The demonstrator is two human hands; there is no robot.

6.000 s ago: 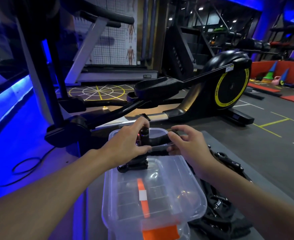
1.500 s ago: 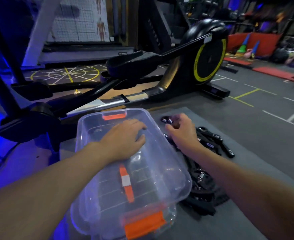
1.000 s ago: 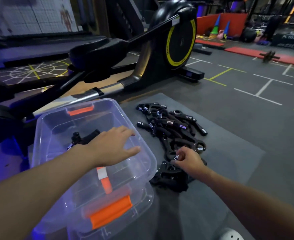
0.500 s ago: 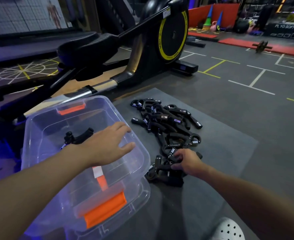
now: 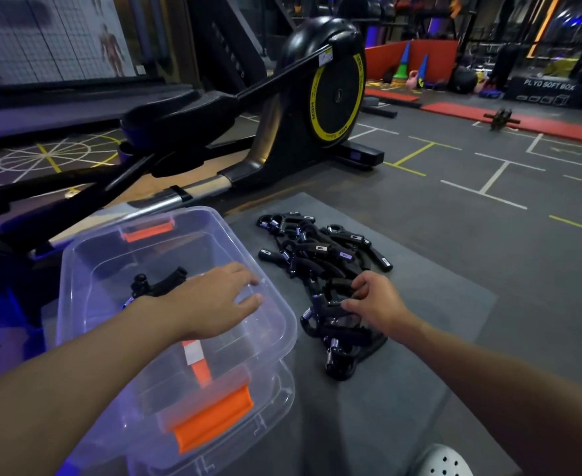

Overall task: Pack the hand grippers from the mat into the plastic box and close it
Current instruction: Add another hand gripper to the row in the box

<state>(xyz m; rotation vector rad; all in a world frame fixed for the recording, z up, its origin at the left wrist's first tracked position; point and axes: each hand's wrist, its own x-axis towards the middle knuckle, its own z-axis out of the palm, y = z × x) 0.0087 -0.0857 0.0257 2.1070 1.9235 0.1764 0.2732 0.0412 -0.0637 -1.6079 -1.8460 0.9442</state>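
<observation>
A clear plastic box (image 5: pixel 277 403) with orange latches (image 5: pixel 210 420) stands at the left end of the grey mat (image 5: pixel 427 331). Its clear lid (image 5: pixel 210 228) lies askew on top. My left hand (image 5: pixel 214 304) rests flat on the lid, fingers spread. Through the plastic I see one black hand gripper (image 5: pixel 155 285) inside the box. A pile of several black hand grippers (image 5: pixel 320 249) lies on the mat to the right of the box. My right hand (image 5: pixel 375 300) is on the near part of the pile, fingers curled around a gripper's handle.
A black elliptical trainer (image 5: pixel 334 91) with a yellow-ringed wheel stands just behind the box and mat. A white perforated shoe (image 5: pixel 444 462) shows at the bottom edge. Grey floor with painted lines stretches to the right; red mats and cones lie far back.
My right hand left the box, went to the pile and closed on a gripper there. My left hand has stayed on the lid. The view swung right and down.
</observation>
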